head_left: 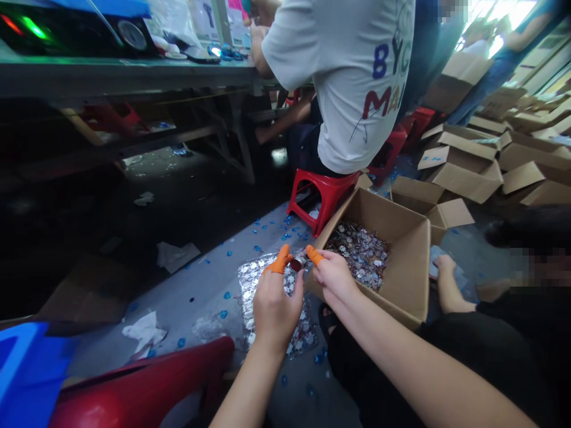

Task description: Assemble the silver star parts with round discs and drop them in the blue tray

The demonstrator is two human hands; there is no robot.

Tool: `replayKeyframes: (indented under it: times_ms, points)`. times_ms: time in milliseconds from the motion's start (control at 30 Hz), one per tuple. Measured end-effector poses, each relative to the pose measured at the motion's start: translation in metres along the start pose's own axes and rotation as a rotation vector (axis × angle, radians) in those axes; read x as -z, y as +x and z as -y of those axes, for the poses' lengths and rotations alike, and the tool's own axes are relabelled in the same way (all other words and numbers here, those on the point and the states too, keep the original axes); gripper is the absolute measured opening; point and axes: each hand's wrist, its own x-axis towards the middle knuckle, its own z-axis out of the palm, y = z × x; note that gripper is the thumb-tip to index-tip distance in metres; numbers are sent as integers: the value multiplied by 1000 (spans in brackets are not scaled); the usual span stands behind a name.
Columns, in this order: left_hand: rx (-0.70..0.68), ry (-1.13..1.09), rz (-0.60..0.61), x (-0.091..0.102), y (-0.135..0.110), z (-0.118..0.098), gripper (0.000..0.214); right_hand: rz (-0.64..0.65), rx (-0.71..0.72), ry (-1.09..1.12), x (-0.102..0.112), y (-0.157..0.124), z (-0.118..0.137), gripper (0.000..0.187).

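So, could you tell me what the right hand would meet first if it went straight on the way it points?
Most likely the small round piece held by the left hand, though depth is unclear and the right hand may already be touching it.

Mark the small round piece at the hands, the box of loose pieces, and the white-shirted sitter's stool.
Small round piece (296,264): head view, its dark reddish face.
Box of loose pieces (407,261): head view, inner right wall.
Stool (332,195): head view, red side below the seat.
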Motion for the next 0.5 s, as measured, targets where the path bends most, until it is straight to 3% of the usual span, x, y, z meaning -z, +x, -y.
replayKeyframes:
  times_ms: [300,500]
  points:
    - [36,-34,-18,-3,1,-2,59,-21,-17,31,-4,-8,4,36]
    - [203,-293,14,-2,4,-1,54,-6,-154,96,-1,-2,9,34]
